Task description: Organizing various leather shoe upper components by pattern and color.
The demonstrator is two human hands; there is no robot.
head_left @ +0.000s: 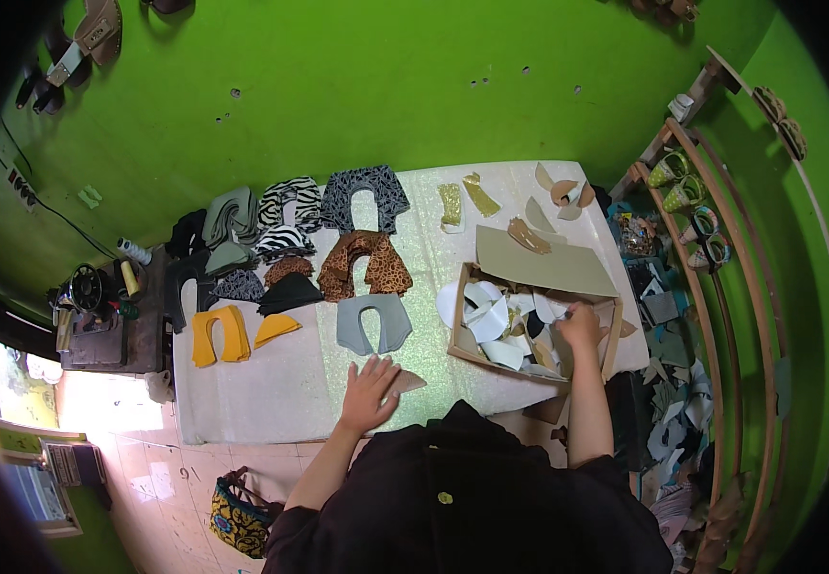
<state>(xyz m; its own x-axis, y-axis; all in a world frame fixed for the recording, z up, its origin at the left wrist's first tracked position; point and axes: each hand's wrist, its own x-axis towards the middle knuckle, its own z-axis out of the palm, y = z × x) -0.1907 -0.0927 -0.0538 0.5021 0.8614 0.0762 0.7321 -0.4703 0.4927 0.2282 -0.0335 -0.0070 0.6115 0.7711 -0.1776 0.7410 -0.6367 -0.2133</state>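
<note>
My left hand (pixel 368 394) lies flat on the white table near its front edge, fingers stretched out. Its thumb side rests on a small tan pointed piece (pixel 408 381), partly covered by the hand. Just beyond the fingertips is a grey U-shaped cut piece (pixel 374 321). My right hand (pixel 582 327) reaches into the right side of an open cardboard box (pixel 460 352), with curled fingers among white, grey and dark scraps (pixel 491 320). Whatever those fingers grip is hidden. The box's flap (pixel 558 266) is folded back, with a tan cut piece (pixel 527 235) on it.
Stacked U-shaped pieces cover the table's left: yellow (pixel 221 335), leopard print (pixel 366 266), zebra print (pixel 290 203) and dark patterned (pixel 366 196). Gold pieces (pixel 451 207) lie at the back. A sewing machine (pixel 91 292) stands left; a wooden rack (pixel 711 287) with sandals stands right.
</note>
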